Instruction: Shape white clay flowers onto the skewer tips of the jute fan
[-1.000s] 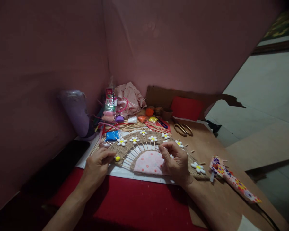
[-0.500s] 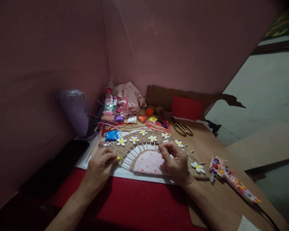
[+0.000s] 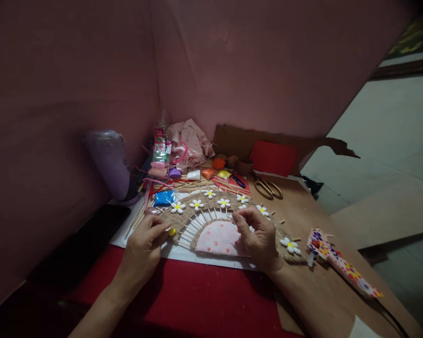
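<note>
A small yellow piece of clay (image 3: 172,232) sits at the fingertips of my left hand (image 3: 146,239), pinched between thumb and forefinger over the left end of a half-round fan (image 3: 169,217). The fan has a twine-wrapped outer band, thin wooden sticks and a pink dotted cloth centre (image 3: 218,237). White daisies with yellow centres, such as this flower (image 3: 178,207), lie along the band. Over the right part of the fan is my right hand (image 3: 259,237), thumb and forefinger brought together. Whatever those fingers hold is too small to make out.
Behind the fan lie a blue clay packet (image 3: 164,198), several other packets, scissors (image 3: 268,187) and crumpled pink cloth (image 3: 190,141). A flower-patterned glue gun (image 3: 341,263) rests at right on brown board (image 3: 299,206). A purple container (image 3: 111,164) stands at left.
The yellow clay has turned slightly in my left fingertips and shows more of its round face. My left hand has shifted a touch leftward. My right hand has stayed nearly still.
</note>
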Tool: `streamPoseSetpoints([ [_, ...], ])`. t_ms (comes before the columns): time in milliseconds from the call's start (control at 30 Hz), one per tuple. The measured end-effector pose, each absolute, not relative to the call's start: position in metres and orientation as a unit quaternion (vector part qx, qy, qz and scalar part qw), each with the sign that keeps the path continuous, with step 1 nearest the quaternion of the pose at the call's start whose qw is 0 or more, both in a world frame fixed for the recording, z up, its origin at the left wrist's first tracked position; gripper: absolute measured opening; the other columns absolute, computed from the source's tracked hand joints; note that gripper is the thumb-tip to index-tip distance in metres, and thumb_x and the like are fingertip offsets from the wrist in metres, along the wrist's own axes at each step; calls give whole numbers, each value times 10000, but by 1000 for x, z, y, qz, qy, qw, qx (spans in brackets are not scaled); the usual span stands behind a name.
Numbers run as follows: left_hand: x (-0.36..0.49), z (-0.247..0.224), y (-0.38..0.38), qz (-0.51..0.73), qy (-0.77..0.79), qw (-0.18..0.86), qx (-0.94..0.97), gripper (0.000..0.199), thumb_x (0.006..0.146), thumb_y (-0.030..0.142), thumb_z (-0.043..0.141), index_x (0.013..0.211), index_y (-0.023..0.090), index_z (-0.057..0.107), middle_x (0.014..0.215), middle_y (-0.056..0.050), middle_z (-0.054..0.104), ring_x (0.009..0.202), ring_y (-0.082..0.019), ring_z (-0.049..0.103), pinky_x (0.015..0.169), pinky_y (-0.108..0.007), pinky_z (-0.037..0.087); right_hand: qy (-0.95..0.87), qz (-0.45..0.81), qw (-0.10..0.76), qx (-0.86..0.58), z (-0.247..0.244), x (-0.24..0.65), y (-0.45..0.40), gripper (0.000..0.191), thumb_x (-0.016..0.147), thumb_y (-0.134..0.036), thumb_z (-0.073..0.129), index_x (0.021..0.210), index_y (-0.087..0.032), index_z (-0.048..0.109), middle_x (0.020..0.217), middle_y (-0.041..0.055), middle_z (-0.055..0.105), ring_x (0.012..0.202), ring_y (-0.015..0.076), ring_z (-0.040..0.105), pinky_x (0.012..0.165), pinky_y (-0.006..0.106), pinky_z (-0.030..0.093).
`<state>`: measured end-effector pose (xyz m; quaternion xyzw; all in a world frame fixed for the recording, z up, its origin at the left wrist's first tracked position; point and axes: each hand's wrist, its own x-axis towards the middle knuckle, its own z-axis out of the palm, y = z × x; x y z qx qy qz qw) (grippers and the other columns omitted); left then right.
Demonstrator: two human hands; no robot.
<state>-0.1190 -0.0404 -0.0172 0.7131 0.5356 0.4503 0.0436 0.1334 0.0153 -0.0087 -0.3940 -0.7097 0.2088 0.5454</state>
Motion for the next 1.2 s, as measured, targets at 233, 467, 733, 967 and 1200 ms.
streamPoseSetpoints([
  [233,-120,-18,-48,396,586,-50,705,323,755,18,443,944,157,665,909,-72,533,873,-208,537,732,-330,452,-712,205,548,-389,-9,134,15,122,844,-269,555,764,-178,568,611,-18,532,535,108,493,507,232,404],
  [467,-120,-20,-50,325,612,-91,715,332,724,11,447,856,208,679,873,-58,533,872,-225,534,722,-344,448,-712,199,545,-396,-7,133,14,130,843,-276,554,761,-176,569,605,-14,539,540,112,508,507,231,411],
  [733,-130,-24,-37,412,556,25,721,245,832,144,479,969,227,664,853,-43,552,843,-193,525,738,-350,446,-712,203,545,-392,-9,133,15,129,843,-279,550,763,-179,568,614,-10,545,545,117,517,503,233,423],
  [967,-134,-25,-26,406,551,30,729,184,800,169,529,792,233,701,765,-36,570,761,-187,525,671,-323,428,-713,200,546,-393,-8,133,15,130,843,-277,553,758,-179,569,611,-12,541,544,114,511,507,231,418],
  [1200,-137,-18,-20,402,542,76,734,155,770,192,572,714,230,712,710,-28,588,706,-170,542,631,-295,445,-714,195,545,-394,-7,133,15,131,842,-274,554,754,-179,571,601,-18,533,531,110,500,499,229,414],
])
